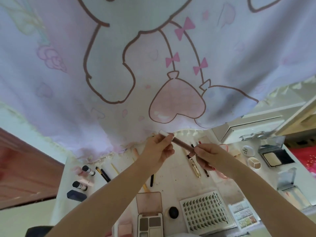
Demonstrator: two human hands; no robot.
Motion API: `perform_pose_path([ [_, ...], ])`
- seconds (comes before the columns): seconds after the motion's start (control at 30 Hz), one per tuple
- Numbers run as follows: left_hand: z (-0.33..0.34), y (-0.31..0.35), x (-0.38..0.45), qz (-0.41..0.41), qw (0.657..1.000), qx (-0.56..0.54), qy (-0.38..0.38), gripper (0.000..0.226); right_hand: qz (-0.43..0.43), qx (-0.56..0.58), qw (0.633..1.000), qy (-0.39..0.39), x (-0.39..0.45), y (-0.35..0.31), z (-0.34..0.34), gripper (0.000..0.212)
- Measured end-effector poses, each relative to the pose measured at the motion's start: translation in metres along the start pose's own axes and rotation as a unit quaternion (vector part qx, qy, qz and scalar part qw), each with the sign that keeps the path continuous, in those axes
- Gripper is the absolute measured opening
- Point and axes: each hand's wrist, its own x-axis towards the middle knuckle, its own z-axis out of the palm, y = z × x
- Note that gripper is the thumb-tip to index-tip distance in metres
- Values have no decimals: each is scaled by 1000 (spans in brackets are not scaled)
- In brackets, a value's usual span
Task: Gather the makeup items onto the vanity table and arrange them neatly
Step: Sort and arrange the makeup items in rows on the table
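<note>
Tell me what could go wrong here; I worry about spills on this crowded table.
1. Both hands, left hand and right hand, hold one slim pen above the table; if either grip slips, it may drop onto the tube below.
2. The forearms cross low over the open palette and small pot; pulling back could knock them.

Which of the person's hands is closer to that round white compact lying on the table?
The right hand. It sits just beside the round white compact, holding one end of a slim pencil. The left hand holds the other end, farther away.
</note>
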Motion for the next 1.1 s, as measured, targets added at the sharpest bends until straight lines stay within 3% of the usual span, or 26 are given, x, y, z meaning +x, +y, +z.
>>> perform_pose_path([
  [0.13,8,-16,-7,-29,998,37,-38,22,10,-66,997,35,-3,3,14,32],
  [0.23,9,-15,-8,-28,998,59,5,22,41,-133,988,64,-5,6,14,36],
  [0.3,5,-10,-7,4,976,219,16,20,47,-95,986,129,-5,4,7,34],
  [0.33,2,-9,-7,21,935,354,-9,18,41,-85,983,160,-6,2,3,33],
  [0.4,0,-8,-9,41,803,589,-87,14,47,-89,978,183,-5,-3,-1,36],
  [0.47,6,-11,-14,54,713,686,-134,12,69,-96,979,164,-6,-9,1,45],
  [0.53,18,-10,-19,80,674,715,-165,10,89,-119,979,143,-5,-14,3,53],
  [0.57,23,-8,-19,90,671,716,-170,10,93,-137,975,146,-4,-15,2,54],
  [0.63,28,0,-16,106,671,721,-136,14,87,-136,971,177,-5,-17,-2,49],
  [0.67,28,6,-16,130,653,739,-104,18,85,-90,973,193,-6,-17,-5,47],
  [0.73,25,11,-17,257,568,781,-32,29,68,35,975,208,-10,-21,-9,46],
  [0.8,23,11,-21,353,523,775,-17,34,22,85,970,226,-12,-24,-11,47],
  [0.83,23,12,-21,352,524,775,-29,34,-9,64,968,242,-13,-25,-9,49],
  [0.97,13,14,-14,125,723,641,-227,30,-147,-72,952,259,-19,-22,-4,50],
  [1.0,11,16,-14,111,743,616,-237,28,-164,-109,951,239,-20,-22,-6,45],
  [1.1,5,20,-10,116,758,607,-210,13,-134,-196,960,148,-16,-26,-17,31],
])
